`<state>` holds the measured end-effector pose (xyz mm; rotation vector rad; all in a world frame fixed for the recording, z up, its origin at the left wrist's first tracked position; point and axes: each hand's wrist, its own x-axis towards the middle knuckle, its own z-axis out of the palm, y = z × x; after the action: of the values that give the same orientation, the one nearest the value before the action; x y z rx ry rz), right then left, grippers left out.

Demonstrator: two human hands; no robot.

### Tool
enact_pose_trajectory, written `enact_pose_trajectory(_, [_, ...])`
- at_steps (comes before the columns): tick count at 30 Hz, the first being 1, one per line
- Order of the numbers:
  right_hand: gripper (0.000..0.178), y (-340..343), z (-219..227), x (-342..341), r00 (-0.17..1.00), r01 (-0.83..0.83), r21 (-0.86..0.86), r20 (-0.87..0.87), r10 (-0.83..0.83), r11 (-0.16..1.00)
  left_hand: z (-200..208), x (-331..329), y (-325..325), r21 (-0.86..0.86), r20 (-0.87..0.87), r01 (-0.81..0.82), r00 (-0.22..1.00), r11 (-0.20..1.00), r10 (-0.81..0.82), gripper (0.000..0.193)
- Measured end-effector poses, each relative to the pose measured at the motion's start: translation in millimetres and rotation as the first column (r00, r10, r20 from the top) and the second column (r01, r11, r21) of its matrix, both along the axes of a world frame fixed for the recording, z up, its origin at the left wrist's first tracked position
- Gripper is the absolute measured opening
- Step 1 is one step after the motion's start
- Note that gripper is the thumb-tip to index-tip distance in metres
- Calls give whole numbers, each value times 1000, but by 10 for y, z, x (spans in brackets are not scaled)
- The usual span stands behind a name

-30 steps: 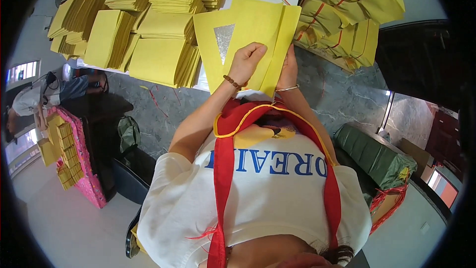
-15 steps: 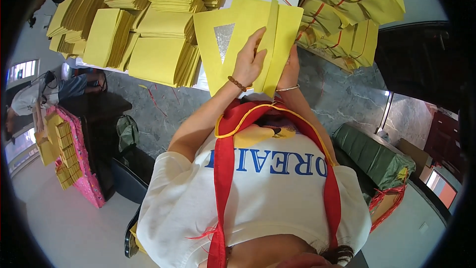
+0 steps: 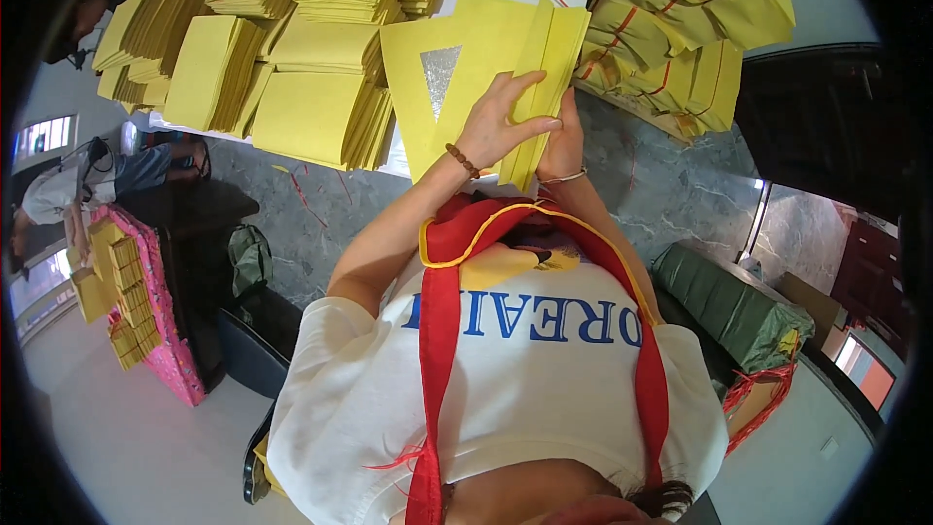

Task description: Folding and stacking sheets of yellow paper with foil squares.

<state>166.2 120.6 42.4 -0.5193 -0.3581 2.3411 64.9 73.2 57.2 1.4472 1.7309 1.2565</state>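
A yellow paper sheet (image 3: 413, 58) with a silver foil patch (image 3: 442, 73) lies on the near edge of the table in front of me. Its right side is folded into a long strip (image 3: 554, 53). My left hand (image 3: 496, 126) rests on the sheet with the fingers spread, its thumb stretched over the folded strip. At the strip's right edge, my right hand (image 3: 562, 144) grips the paper; part of its fingers is hidden beneath the fold. How many sheets lie in the fold I cannot tell.
Several stacks of yellow paper (image 3: 306, 117) stand left of the sheet. Bundles tied with red string (image 3: 671, 68) are piled at the right. A green wrapped package (image 3: 729, 301) sits at my right, a dark chair (image 3: 258, 350) at my left. Another person (image 3: 73, 190) is at far left.
My left hand has opened out, its thumb reaching further right over the fold. The folded strip's right edge has shifted slightly left. A person at the upper left has leaned into view.
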Motion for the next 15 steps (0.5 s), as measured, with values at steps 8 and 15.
enact_pose_trajectory(8, [49,22,-86,12,1000,-8,-20,-11,8,1000,-162,-31,-30,40,99,-25,995,999,21,42])
enact_pose_trajectory(15, [49,13,-76,-4,998,-3,-36,-60,1,999,-95,-29,-38,58,88,3,996,998,-8,31])
